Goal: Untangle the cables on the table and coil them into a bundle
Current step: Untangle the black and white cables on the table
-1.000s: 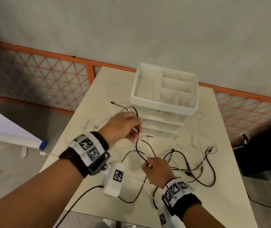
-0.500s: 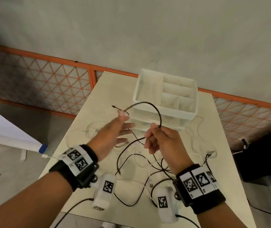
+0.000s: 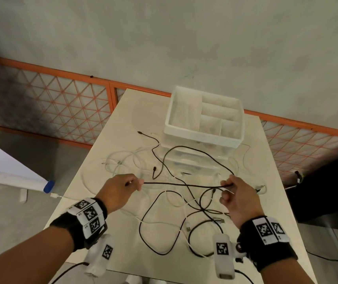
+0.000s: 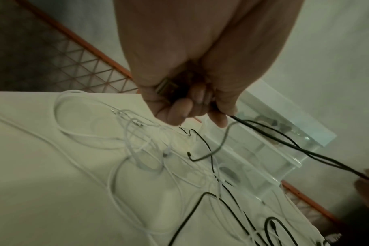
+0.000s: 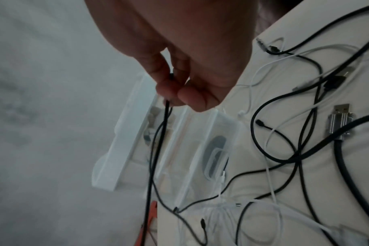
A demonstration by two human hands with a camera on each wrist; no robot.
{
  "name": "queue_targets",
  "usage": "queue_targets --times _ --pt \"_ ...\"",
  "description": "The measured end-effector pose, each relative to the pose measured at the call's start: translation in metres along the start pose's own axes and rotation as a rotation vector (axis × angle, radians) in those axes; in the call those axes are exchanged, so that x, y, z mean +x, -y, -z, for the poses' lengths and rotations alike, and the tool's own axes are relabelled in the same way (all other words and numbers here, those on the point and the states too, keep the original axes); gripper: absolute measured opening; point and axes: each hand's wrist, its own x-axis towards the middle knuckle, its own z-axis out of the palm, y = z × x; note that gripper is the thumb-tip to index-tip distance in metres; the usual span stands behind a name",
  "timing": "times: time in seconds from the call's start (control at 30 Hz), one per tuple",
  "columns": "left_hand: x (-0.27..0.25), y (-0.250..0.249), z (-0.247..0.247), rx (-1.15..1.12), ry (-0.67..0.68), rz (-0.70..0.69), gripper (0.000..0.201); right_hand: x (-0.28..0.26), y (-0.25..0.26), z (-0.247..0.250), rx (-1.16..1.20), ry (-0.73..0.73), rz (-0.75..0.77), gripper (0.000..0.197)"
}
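A thin black cable (image 3: 180, 184) runs taut above the table between my two hands. My left hand (image 3: 123, 188) grips one end of it, fingers curled round it and a metal plug (image 4: 164, 87). My right hand (image 3: 230, 188) pinches the same black cable (image 5: 167, 106) between thumb and fingers; from there a loop (image 3: 196, 149) of it arcs back over the drawer unit. Below lie tangled black cables (image 3: 164, 222) and white cables (image 3: 121, 160) on the white table (image 3: 266, 212).
A white divided organiser tray (image 3: 203, 117) sits on clear plastic drawers (image 3: 194, 160) at the table's far side. An orange lattice fence (image 3: 51, 103) and a grey wall stand behind. A silver USB plug (image 5: 340, 116) lies among the cables near my right hand.
My hands have moved apart, the left to the left and the right to the right, drawing the black cable straight between them. The arch it formed over the tray has dropped lower.
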Motion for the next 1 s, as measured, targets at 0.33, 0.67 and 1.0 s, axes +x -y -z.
queue_targets --times 0.33,0.67,1.0 --pt "0.011 -0.003 0.000 -0.087 -0.234 0.073 0.032 0.011 0.037 0.010 0.180 -0.111 0.091 0.017" --pt "0.015 -0.018 -0.020 -0.133 -0.392 0.151 0.033 0.027 0.082 0.028 0.339 -0.153 0.212 0.015" --pt "0.011 -0.043 -0.040 -0.351 -0.266 0.124 0.019 0.047 0.097 0.046 0.078 -0.026 0.442 0.024"
